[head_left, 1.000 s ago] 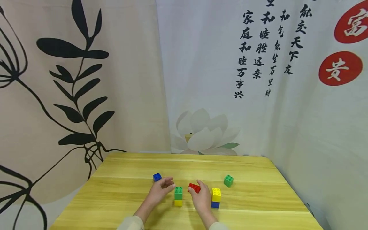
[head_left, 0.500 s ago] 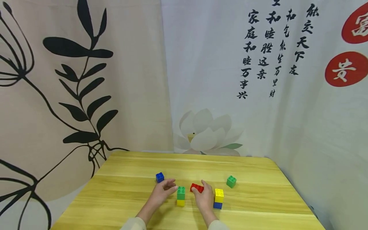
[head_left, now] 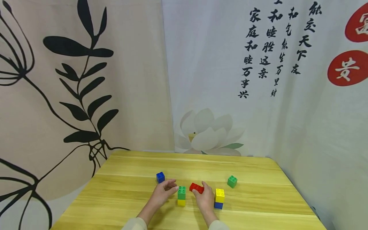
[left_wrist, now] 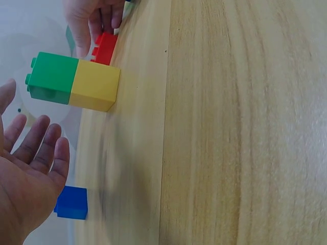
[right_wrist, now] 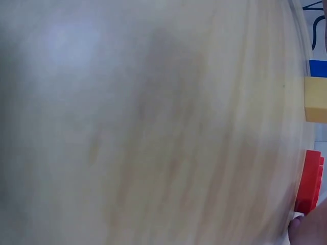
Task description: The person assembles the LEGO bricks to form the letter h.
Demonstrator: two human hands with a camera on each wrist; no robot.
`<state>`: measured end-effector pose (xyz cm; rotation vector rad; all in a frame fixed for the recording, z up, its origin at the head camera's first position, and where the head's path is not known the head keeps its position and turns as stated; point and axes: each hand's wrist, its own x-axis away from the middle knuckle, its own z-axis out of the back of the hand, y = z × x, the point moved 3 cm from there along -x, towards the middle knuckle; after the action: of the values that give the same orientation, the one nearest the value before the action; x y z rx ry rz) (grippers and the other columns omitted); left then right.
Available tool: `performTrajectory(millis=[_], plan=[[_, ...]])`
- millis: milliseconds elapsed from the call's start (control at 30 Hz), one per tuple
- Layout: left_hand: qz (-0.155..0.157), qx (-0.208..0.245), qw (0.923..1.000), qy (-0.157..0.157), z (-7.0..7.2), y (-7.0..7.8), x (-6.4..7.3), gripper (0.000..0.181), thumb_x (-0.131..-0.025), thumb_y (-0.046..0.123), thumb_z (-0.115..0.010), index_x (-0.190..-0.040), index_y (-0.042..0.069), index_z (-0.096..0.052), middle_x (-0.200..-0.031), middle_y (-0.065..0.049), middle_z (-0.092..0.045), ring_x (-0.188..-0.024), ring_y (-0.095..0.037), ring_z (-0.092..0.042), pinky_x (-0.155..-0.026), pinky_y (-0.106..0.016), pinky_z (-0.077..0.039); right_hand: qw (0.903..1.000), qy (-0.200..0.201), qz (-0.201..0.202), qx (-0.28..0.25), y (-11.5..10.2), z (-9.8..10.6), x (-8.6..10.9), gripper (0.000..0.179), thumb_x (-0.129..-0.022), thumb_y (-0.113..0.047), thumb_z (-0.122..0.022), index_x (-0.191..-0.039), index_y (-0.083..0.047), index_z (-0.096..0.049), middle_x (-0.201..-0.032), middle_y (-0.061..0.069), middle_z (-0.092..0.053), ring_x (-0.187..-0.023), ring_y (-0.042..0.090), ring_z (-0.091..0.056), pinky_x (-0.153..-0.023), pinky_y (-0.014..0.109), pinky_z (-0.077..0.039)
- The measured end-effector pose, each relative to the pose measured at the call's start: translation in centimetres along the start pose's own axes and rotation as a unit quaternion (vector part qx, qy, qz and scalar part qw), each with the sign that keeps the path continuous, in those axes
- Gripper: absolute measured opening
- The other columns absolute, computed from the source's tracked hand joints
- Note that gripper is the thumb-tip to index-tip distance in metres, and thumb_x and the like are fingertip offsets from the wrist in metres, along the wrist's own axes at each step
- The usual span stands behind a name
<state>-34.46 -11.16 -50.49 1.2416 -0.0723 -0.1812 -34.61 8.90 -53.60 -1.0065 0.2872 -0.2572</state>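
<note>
My right hand (head_left: 204, 197) pinches a red toy building brick (head_left: 196, 187), with the thumb on its near side and a finger at its far right end. My left hand (head_left: 163, 193) is held with relaxed fingers beside a two-brick stack, a green brick (head_left: 181, 192) on a yellow brick (head_left: 181, 203). In the left wrist view, the left palm (left_wrist: 28, 178) holds nothing, and the red brick (left_wrist: 106, 48) shows behind the stack, at the right hand's fingers. The right wrist view catches the red brick (right_wrist: 308, 181) at its edge, close to the right thumb.
Right of the right hand stands a second stack, a yellow brick (head_left: 219, 195) on a blue brick (head_left: 218, 205). A single green brick (head_left: 232, 181) lies farther back right. Behind the left hand is a single blue brick (head_left: 160, 177). All are on the wooden table (head_left: 258, 204).
The head view has shifted slightly, moving the scene a little to the right. The right thumb has slid from the red brick's left end toward its middle. The left hand stays beside the green-and-yellow stack.
</note>
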Motion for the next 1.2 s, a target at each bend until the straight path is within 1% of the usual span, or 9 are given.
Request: performTrajectory(millis=[167, 367, 467, 700, 833, 1000, 1200], plan=[[-0.003, -0.003, 1.0000, -0.002, 0.0, -0.1, 0.2, 0.061, -0.090, 0.045, -0.068, -0.135, 0.006, -0.056, -0.126, -0.017, -0.063, -0.111, -0.025, -0.061, -0.090, -0.039, -0.055, 0.9999, -0.010, 0.003, -0.011, -0.1, 0.0, 0.3, 0.058, -0.084, -0.015, -0.076, -0.136, 0.000, -0.054, -0.128, 0.023, -0.062, -0.114, 0.039, -0.060, -0.097, 0.053, -0.049], [-0.004, 0.000, 1.0000, -0.008, 0.0, -0.3, 0.3, 0.062, -0.091, 0.046, -0.067, -0.136, 0.005, -0.055, -0.129, -0.020, -0.061, -0.113, -0.026, -0.061, -0.090, -0.039, -0.055, 0.9999, -0.007, 0.005, -0.012, -0.2, -0.1, 0.7, 0.057, -0.082, -0.014, -0.078, -0.133, -0.001, -0.057, -0.120, 0.020, -0.066, -0.108, 0.036, -0.063, -0.092, 0.051, -0.051], [-0.005, -0.001, 1.0000, -0.006, 0.0, -0.2, 0.3, 0.062, -0.091, 0.046, -0.066, -0.136, 0.006, -0.055, -0.129, -0.020, -0.061, -0.113, -0.026, -0.061, -0.090, -0.039, -0.055, 1.0000, 0.002, 0.002, -0.005, -0.2, -0.3, 0.8, 0.055, -0.081, -0.015, -0.079, -0.130, 0.000, -0.059, -0.119, 0.020, -0.067, -0.106, 0.035, -0.064, -0.092, 0.050, -0.052], [0.001, -0.007, 1.0000, 0.000, 0.0, -0.2, 0.3, 0.061, -0.091, 0.047, -0.066, -0.135, 0.007, -0.056, -0.123, -0.012, -0.065, -0.110, -0.023, -0.062, -0.089, -0.038, -0.055, 0.9995, 0.025, 0.007, 0.019, 0.0, -0.3, 1.0, 0.053, -0.077, -0.017, -0.082, -0.123, 0.004, -0.063, -0.110, 0.019, -0.068, -0.099, 0.033, -0.065, -0.088, 0.050, -0.052], [0.002, -0.003, 1.0000, -0.001, -0.1, -0.3, 0.3, 0.061, -0.091, 0.048, -0.066, -0.135, 0.007, -0.056, -0.123, -0.011, -0.065, -0.110, -0.022, -0.062, -0.088, -0.037, -0.055, 0.9990, 0.031, 0.011, 0.029, 0.2, -0.3, 1.0, 0.053, -0.076, -0.017, -0.083, -0.120, 0.006, -0.064, -0.108, 0.019, -0.069, -0.098, 0.034, -0.065, -0.087, 0.050, -0.051], [0.002, 0.000, 1.0000, -0.003, -0.1, -0.2, 0.4, 0.062, -0.091, 0.048, -0.065, -0.136, 0.007, -0.056, -0.123, -0.011, -0.065, -0.110, -0.022, -0.061, -0.088, -0.037, -0.055, 0.9985, 0.032, 0.014, 0.042, 0.0, -0.1, 1.1, 0.053, -0.075, -0.017, -0.084, -0.119, 0.006, -0.066, -0.109, 0.021, -0.069, -0.098, 0.034, -0.063, -0.087, 0.050, -0.051], [0.005, -0.003, 1.0000, -0.003, -0.1, -0.1, 0.4, 0.060, -0.092, 0.047, -0.064, -0.135, 0.007, -0.056, -0.122, -0.011, -0.065, -0.108, -0.021, -0.062, -0.086, -0.036, -0.055, 0.9978, 0.027, 0.014, 0.059, -0.1, -0.1, 1.0, 0.049, -0.076, -0.016, -0.083, -0.117, 0.005, -0.067, -0.107, 0.020, -0.069, -0.095, 0.031, -0.062, -0.085, 0.048, -0.051]])
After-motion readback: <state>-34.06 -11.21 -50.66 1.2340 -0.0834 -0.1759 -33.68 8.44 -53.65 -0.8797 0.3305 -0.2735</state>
